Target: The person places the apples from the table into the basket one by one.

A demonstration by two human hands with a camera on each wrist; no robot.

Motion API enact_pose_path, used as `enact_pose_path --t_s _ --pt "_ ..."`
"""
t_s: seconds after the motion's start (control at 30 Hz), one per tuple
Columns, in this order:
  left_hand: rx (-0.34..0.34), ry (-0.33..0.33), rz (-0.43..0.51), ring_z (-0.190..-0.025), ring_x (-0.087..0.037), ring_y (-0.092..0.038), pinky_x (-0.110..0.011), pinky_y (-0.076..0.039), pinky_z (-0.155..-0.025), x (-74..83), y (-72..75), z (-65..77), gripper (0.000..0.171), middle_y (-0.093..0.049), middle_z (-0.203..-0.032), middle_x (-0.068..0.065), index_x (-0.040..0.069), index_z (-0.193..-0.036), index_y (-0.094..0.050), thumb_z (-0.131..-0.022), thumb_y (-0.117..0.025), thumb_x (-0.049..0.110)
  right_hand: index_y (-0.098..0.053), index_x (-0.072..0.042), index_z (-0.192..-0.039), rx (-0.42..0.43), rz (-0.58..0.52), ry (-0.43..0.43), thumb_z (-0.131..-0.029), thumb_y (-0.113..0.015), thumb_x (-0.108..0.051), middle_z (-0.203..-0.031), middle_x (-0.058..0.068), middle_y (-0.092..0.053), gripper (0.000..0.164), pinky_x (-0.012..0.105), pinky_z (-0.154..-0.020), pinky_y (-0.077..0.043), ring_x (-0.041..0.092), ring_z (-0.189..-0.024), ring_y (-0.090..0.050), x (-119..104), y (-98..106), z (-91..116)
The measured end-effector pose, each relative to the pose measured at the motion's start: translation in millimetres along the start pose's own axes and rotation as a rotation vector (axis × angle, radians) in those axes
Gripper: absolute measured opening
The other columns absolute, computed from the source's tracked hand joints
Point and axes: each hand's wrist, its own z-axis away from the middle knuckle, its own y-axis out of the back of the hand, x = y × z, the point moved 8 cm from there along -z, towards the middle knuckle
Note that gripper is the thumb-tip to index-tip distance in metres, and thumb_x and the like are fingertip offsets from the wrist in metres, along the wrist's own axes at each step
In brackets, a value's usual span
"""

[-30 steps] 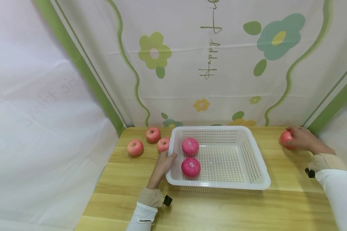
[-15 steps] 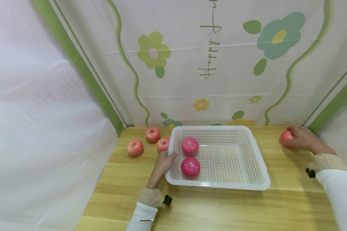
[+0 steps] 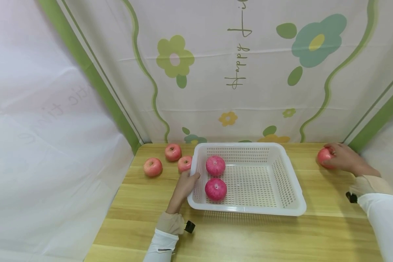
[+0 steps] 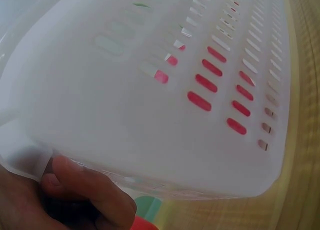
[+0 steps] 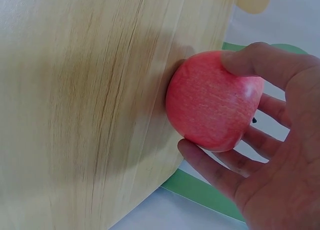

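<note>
A white perforated plastic basket [image 3: 249,210] stands mid-table with two deep-pink round fruits [image 3: 215,189] at its left end. My left hand [image 3: 185,185] holds the basket's left rim; in the left wrist view the curled fingers [image 4: 95,187] show below that rim. At the far right, my right hand [image 3: 344,158] has its thumb and fingers around a red apple [image 5: 212,102]. That apple sits against the tabletop, with the thumb on its upper side in the right wrist view.
Three pinkish-red apples lie left of the basket: one at the front left [image 3: 153,167], one farther back [image 3: 173,152], and a third apple [image 3: 185,164] close to the basket's side. A white flowered cloth [image 3: 203,83] rises behind the wooden table [image 3: 144,207].
</note>
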Motion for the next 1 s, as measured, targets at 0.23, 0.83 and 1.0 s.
enact_pose_path --t_s 0.23,0.83,1.0 --pt "0.008 0.001 -0.016 -0.093 -0.033 -0.075 -0.043 -0.066 -0.074 -0.9 0.4 -0.5 0.045 -0.072 -0.115 -0.028 -0.008 -0.131 -0.065 -0.100 -0.055 0.024 -0.049 0.014 -0.141 0.013 0.000 0.001 -0.090 -0.076 -0.033 -0.134 0.044 -0.052 0.075 0.072 -0.090 -0.045 0.058 -0.119 -0.047 -2.2 1.0 1.9" --pt "-0.014 -0.017 0.016 -0.097 -0.038 -0.076 -0.047 -0.066 -0.075 1.2 0.4 -1.1 0.047 -0.070 -0.120 -0.031 -0.009 -0.135 -0.062 -0.100 -0.055 0.021 -0.049 0.014 -0.141 0.016 0.040 0.031 -0.088 -0.078 -0.030 -0.134 0.045 -0.049 0.074 0.069 -0.086 -0.050 0.058 -0.114 -0.054 -19.3 12.9 10.6" --pt "-0.013 -0.018 0.014 -0.097 -0.039 -0.076 -0.045 -0.066 -0.074 1.8 0.8 -0.3 0.047 -0.070 -0.120 -0.032 -0.008 -0.135 -0.063 -0.100 -0.055 0.022 -0.048 0.013 -0.142 0.014 0.037 0.029 -0.088 -0.077 -0.030 -0.135 0.044 -0.047 0.074 0.069 -0.087 -0.049 0.057 -0.115 -0.054 -23.1 14.3 13.3"
